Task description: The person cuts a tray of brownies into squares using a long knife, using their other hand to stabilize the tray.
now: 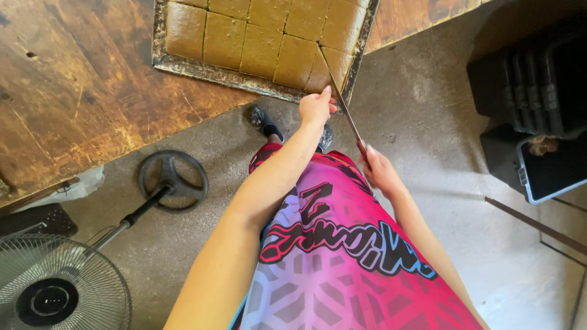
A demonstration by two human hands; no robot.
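The fingers of the right hand (pixel 379 171) are wrapped around the handle of a long knife (pixel 340 98), whose blade reaches up across the near corner of a metal tray (pixel 183 66) of brown slab cut into squares (pixel 260 36). The left hand (pixel 315 107) rests at the tray's near rim, fingers curled, gripping nothing I can see; the tray sits on a worn wooden table (pixel 73 91), a fan (pixel 55 287) standing on the floor below.

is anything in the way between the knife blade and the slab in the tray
Nothing visible. The right hand holds the knife by its handle, and the blade already lies in a cut at the near right corner of the brown slab in the metal tray. The left hand rests at the tray's near edge, left of the blade.
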